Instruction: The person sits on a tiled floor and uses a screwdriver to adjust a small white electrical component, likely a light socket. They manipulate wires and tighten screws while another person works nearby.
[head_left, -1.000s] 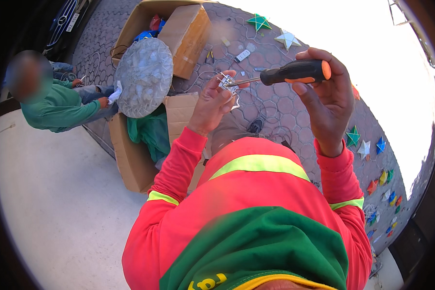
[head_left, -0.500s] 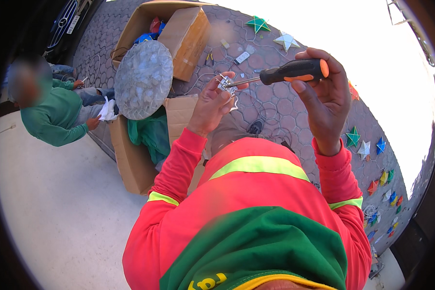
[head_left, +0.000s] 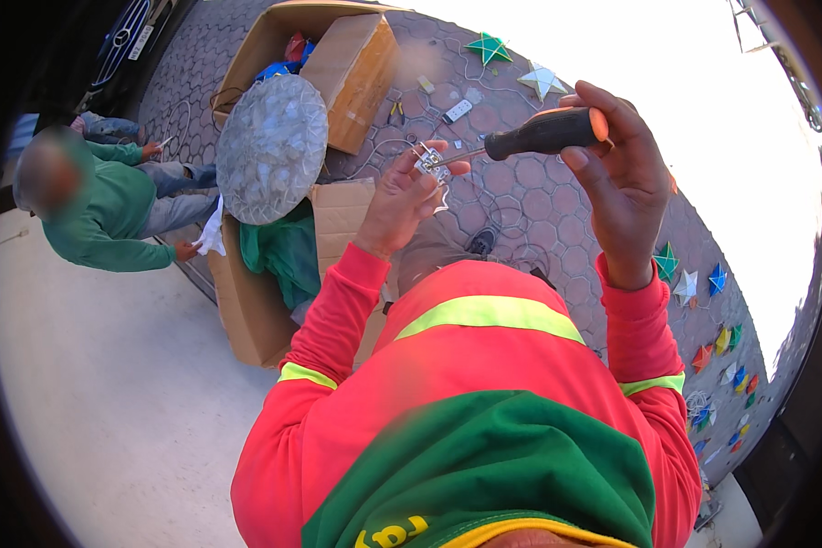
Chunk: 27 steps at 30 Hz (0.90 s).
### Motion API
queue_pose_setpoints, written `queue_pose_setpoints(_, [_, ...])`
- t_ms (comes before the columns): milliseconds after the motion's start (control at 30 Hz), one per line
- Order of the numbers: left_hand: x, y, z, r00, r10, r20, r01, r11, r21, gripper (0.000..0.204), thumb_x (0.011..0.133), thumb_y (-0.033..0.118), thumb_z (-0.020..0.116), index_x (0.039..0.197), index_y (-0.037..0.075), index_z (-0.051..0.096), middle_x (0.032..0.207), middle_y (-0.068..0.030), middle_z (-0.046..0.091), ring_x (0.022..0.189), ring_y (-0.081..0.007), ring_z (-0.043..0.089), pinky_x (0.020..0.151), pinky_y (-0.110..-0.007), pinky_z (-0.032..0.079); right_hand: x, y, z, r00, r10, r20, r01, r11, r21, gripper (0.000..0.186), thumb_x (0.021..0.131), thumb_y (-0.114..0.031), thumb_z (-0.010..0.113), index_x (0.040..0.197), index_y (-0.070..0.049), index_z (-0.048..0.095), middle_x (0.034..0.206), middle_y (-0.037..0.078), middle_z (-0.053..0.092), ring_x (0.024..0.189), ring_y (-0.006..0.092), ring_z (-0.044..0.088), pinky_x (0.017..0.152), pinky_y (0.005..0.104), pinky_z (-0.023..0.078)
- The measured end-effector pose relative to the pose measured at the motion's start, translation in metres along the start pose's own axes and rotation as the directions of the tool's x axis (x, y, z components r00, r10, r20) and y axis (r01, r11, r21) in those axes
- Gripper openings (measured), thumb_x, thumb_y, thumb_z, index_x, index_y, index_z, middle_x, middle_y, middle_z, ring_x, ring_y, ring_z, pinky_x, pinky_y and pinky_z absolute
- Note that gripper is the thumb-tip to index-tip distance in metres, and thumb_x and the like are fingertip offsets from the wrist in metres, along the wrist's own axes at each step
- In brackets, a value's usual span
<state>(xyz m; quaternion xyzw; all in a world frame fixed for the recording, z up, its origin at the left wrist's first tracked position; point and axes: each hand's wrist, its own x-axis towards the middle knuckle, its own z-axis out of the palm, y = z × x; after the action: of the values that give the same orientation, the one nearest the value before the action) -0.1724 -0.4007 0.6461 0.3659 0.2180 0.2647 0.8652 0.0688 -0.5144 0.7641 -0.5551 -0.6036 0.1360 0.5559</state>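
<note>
Between the thumb and fingers of my left hand (head_left: 395, 205) is a small white electrical plug (head_left: 432, 164), its inner metal parts exposed and thin prongs sticking out. A short white wire hangs below it. My right hand (head_left: 628, 187) grips a screwdriver (head_left: 539, 133) with a black and orange handle, the fingertips around the handle's end. Its shaft points left and its tip meets the plug; which screw it touches is too small to tell.
Open cardboard boxes (head_left: 352, 82) stand ahead to the left, with a round whitish disc (head_left: 272, 151) leaning there. A co-worker in green (head_left: 110, 219) sits at left holding white cloth (head_left: 212, 230). Star lanterns (head_left: 541, 80), pliers (head_left: 395, 112) and a power strip (head_left: 458, 111) lie on paving.
The screwdriver handle has turned and shifted slightly left, with my right fingers higher around its end. My left hand keeps the plug nearly still. The co-worker's hand and cloth have moved right.
</note>
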Motion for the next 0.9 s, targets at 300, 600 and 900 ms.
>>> queue_pose_setpoints(300, [0.000, -0.001, 0.002, 1.000, -0.017, 0.000, 0.017, 1.000, 0.018, 0.047, 0.097, 0.010, 0.064, 0.141, 0.010, 0.049, 0.122, -0.0178, 0.067, 0.064, -0.0002, 0.044, 0.056, -0.016, 0.040, 0.008, -0.001, -0.005, 0.992, -0.090, 0.093, 0.107, 0.974, -0.199, 0.049, 0.094, -0.003, 0.064, 0.141, -0.003, 0.049, 0.132, 0.019, 0.062, 0.119, 0.0277, 0.064, 0.101, 0.0406, 0.054])
queue_pose_setpoints(600, [-0.001, -0.002, 0.006, 1.000, -0.016, 0.014, 0.016, 0.999, 0.033, 0.048, 0.096, 0.010, 0.065, 0.142, 0.010, 0.049, 0.122, -0.0185, 0.066, 0.064, -0.0001, 0.043, 0.056, -0.016, 0.040, 0.008, -0.003, 0.001, 0.999, 0.002, 0.040, 0.000, 0.999, -0.050, 0.052, 0.094, -0.004, 0.064, 0.143, -0.003, 0.046, 0.136, 0.018, 0.060, 0.121, 0.0282, 0.063, 0.101, 0.0412, 0.054])
queue_pose_setpoints(900, [-0.005, -0.005, 0.003, 0.999, -0.006, 0.036, 0.004, 0.998, 0.063, 0.047, 0.099, 0.021, 0.066, 0.142, 0.011, 0.049, 0.124, -0.0164, 0.065, 0.062, -0.0022, 0.041, 0.058, -0.016, 0.038, 0.008, -0.005, 0.011, 0.999, 0.051, 0.009, -0.052, 0.989, 0.139, 0.051, 0.093, -0.001, 0.064, 0.141, -0.003, 0.047, 0.134, 0.019, 0.061, 0.120, 0.0296, 0.063, 0.098, 0.0405, 0.056])
